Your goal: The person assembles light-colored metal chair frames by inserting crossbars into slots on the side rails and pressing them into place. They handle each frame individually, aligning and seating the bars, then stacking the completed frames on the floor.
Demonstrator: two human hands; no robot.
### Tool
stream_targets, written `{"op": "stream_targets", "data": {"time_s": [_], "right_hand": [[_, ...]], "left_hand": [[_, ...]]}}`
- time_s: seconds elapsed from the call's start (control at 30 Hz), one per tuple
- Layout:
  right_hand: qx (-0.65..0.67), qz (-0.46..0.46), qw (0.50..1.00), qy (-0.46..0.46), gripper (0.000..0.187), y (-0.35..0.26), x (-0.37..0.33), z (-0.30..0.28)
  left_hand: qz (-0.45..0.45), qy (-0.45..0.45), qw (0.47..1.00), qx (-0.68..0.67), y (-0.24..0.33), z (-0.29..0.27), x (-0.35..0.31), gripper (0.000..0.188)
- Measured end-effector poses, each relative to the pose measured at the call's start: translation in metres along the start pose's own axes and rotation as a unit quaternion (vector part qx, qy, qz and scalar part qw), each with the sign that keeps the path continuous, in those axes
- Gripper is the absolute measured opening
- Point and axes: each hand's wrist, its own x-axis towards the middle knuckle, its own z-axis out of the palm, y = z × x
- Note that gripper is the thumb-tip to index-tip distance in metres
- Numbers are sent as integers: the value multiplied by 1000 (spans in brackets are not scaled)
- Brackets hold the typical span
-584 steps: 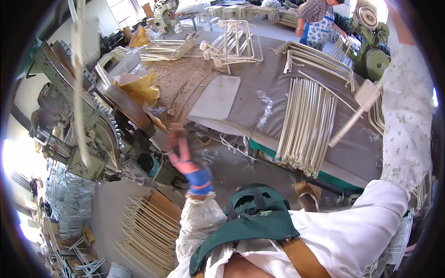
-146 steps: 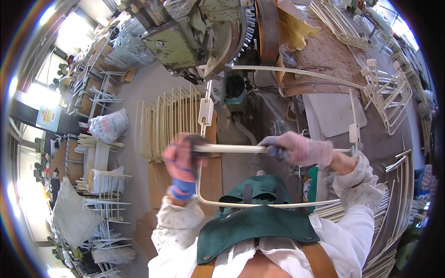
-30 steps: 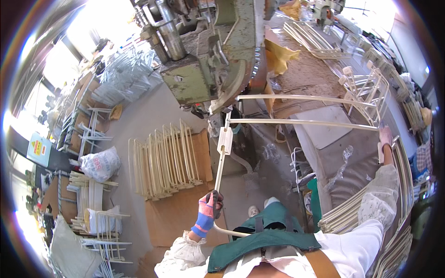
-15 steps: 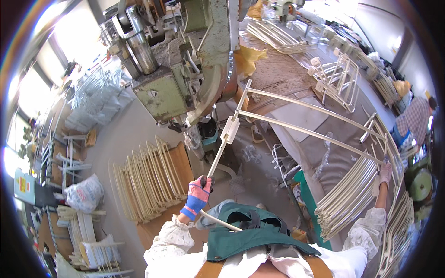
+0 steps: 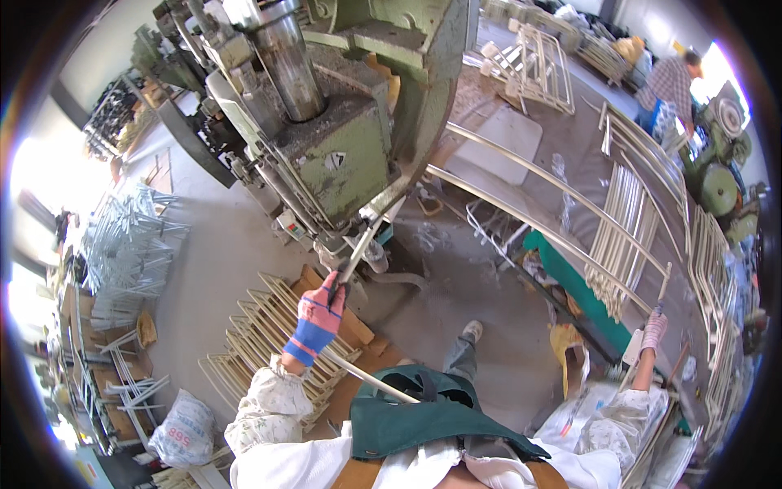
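Observation:
A cream-coloured tubular metal frame stretches across my view, its two long bars running from the green press machine to my right side. My left hand, in a pink and blue glove, is closed round a cream tube of it just below the press head. That tube's lower end reaches back towards my green apron. The frame's far left part is hidden behind the press. My right hand, in a pale striped glove, grips the frame's right end, with a small white plate beside it.
Cream bent tubes lie in a rack-like row on the floor at left and in a pile on the right-hand table. A green cloth hangs at the table's edge. Another person stands at the far right. A white sack sits lower left.
My view has turned and moved nearer the press. The frame's left part has gone from plain view to behind the press, with both hands still holding it.

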Motion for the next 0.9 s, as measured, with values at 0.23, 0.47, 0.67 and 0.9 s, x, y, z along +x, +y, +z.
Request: {"op": "stream_targets", "data": {"time_s": [0.23, 0.47, 0.67, 0.9], "right_hand": [[41, 165, 984, -53, 72, 35, -96, -45], [13, 182, 977, -113, 75, 43, -120, -36], [97, 129, 922, -353, 62, 95, -92, 5], [160, 93, 915, -359, 44, 31, -64, -67]], "left_hand": [[31, -54, 998, 22, -31, -13, 5, 29], [37, -86, 994, 54, -34, -20, 14, 32], [95, -94, 976, 172, -32, -23, 18, 35], [127, -89, 955, 252, -33, -22, 10, 35]]}}
